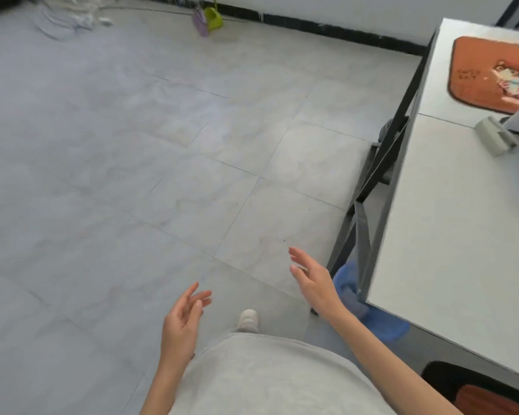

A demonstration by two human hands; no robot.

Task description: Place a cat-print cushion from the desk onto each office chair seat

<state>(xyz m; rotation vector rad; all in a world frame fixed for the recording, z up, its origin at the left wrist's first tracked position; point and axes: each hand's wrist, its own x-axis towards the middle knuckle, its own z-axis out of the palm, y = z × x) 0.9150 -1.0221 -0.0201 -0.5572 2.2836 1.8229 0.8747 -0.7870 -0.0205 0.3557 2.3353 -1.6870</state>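
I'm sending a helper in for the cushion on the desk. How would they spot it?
Find the white desk on the right. At its far end lies the cushion, flat, orange-brown, dark-edged, with a cat picture. The grey object nearer is plain.

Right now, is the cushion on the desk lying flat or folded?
Flat: the cushion lies spread on the desk, cat print up; its right edge is cut off.

Bare forearms, no sleeves in view; a light grey garment (270, 372) (soft, plain) and one whitish shoe (248, 320).
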